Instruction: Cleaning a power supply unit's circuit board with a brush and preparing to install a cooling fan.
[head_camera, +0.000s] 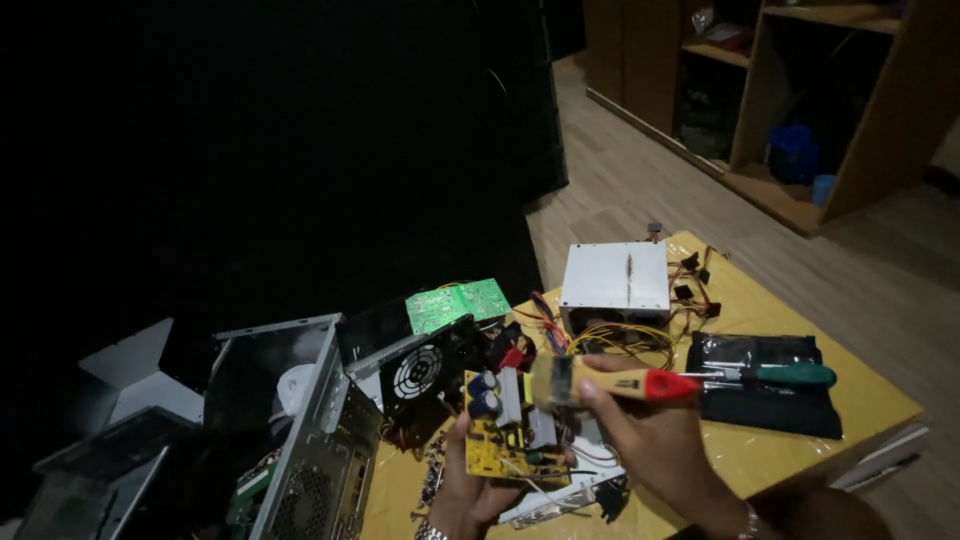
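Now L hand (470, 490) holds yellow PCB (505, 440), R hand (655, 440) screwdriver (640, 383).

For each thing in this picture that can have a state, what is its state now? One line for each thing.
left hand: shut on the yellow circuit board
yellow circuit board: held up, out of any case
right hand: shut on the yellow and red screwdriver
yellow and red screwdriver: held level, tip toward the board
white power supply box: closed, cables spilling out
computer case: open, side panel off
black tool pouch: open, flat on the table
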